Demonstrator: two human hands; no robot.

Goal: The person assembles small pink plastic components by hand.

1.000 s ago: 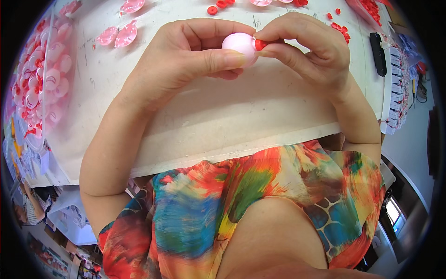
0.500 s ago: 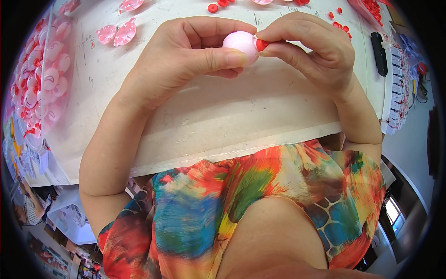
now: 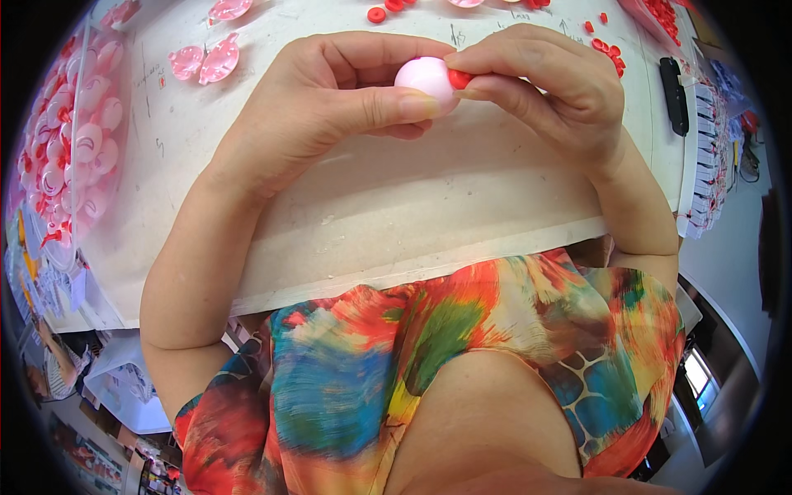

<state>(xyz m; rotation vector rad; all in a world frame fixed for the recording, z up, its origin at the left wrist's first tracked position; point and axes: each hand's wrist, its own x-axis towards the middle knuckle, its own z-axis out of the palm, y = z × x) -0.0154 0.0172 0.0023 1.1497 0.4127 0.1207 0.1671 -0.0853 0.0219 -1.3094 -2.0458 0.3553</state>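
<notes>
pink ball (image 3: 422, 77) | pinched in left hand (image 3: 330, 107) grip | right hand (image 3: 544, 91) grip presses red cap (image 3: 459, 78) against it

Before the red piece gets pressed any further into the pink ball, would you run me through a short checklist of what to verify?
1. Pink ball held firmly by the left hand, thumb and fingers around it: ok.
2. Red piece pinched in the right hand fingertips: ok.
3. Red piece touching the ball's side: ok.
4. Red piece lined up with a hole or socket: cannot tell, fingers hide the joint.
5. Spare red pieces lying on the table: ok.
</notes>
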